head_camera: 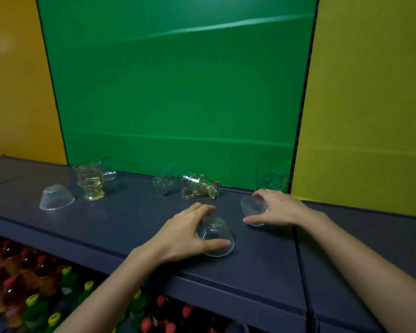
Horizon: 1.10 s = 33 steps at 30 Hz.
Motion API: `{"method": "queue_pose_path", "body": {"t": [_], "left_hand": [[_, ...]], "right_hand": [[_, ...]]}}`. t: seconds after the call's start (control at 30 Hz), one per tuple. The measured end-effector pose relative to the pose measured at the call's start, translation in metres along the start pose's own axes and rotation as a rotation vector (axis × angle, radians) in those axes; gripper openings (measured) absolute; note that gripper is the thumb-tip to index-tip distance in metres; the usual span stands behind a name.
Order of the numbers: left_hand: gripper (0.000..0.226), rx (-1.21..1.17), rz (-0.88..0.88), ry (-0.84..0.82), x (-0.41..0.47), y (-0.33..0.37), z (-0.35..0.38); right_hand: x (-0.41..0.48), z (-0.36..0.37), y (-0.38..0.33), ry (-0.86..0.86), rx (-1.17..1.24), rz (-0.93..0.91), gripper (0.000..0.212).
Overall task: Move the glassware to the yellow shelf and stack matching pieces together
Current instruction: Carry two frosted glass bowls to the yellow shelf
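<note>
- The left hand (185, 233) grips an upturned ribbed cup (216, 237), thumb low on its wall near the wide rim and fingers curled over its base. The cup stands on the dark shelf board (120, 227), in front of the tipped amber glass (199, 186).
- The right hand (279, 207) holds a matching ribbed cup (253, 209), mouth up, right of the tipped amber glass and a little nearer the person.
- The step looks like pairing these two. The upturned cup probably needs turning over so both face one way, then lowering straight into its twin, glass meeting glass softly.
- Lift before turning: the tipped amber glass lies just behind the left fingers and could roll if nudged.
- Open board runs well right of the tipped amber glass, below the yellow panel (370, 104), which looks like the goal.
- A greenish glass (271, 180) sits at the back, right of the tipped amber glass, just beside that panel's edge, so carry the cups in front of it.
- The board's front edge lies near the left wrist, with bottles (22, 284) below. Keep both cups over the board.
</note>
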<state>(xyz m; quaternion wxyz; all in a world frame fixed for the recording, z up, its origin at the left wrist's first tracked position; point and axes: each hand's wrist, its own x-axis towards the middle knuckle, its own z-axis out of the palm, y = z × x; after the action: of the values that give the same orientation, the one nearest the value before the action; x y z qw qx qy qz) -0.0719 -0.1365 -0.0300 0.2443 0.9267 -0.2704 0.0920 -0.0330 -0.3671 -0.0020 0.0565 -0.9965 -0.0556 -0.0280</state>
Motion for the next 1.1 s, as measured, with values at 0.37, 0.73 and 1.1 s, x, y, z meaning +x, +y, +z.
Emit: {"method": "queue_pose_path", "body": {"t": [0.37,0.73,1.1], "left_hand": [[0.053,-0.117,0.170,-0.173,0.028,-0.020,-0.007],[0.060,-0.719,-0.054,-0.122,0.026,-0.025,-0.001],[0.055,-1.370,-0.117,-0.382,0.013,0.025,0.013]], "right_hand": [[-0.011,0.005,-0.012,0.087,0.120,0.129,0.088],[-0.059,-0.003,-0.021,0.230,0.214,0.296,0.089],[-0.132,-0.002,-0.021,0.337,0.224,0.417,0.082]]}}
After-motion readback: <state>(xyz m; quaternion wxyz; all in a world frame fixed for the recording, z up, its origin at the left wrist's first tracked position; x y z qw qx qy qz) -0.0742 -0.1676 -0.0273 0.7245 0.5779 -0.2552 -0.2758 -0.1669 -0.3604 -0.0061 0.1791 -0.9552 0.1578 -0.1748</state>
